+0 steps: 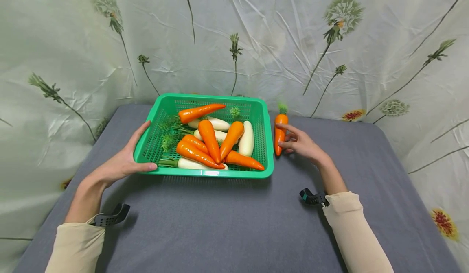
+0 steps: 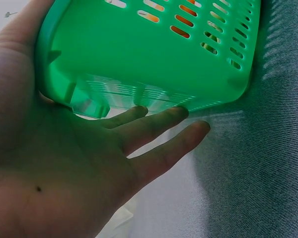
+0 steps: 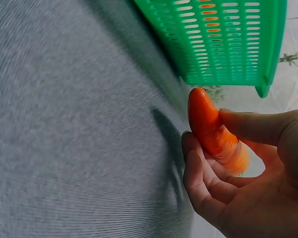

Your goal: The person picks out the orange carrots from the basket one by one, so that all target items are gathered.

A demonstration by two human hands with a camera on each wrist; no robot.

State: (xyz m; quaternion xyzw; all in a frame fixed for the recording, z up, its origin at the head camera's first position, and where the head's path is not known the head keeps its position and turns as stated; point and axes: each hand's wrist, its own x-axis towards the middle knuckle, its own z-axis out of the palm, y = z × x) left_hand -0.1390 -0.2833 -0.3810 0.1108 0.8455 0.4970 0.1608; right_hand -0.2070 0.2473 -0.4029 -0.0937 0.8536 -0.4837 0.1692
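A green plastic basket [image 1: 253,174] with perforated walls stands on the cloth, holding several orange carrots [image 1: 209,138] and several white radishes [image 1: 246,138], some with green tops. At its near left corner, my left hand [image 1: 122,159] touches the rim, thumb and forefinger spread around the corner. In the left wrist view the other fingers [image 2: 159,124] extend fairly straight along the outside of the basket. Just right of the basket, my right hand [image 1: 302,143] pinches a single carrot [image 1: 281,120] between thumb and fingers. Its green top points away from me and its tip towards me.
Grey cloth [image 1: 220,224] covers the table. Behind it hangs a pale, wrinkled sheet [image 1: 271,41] printed with dandelions. Each wrist wears a black strap, the right one [image 1: 313,197] and the left one [image 1: 111,217] both jutting inward over the cloth.
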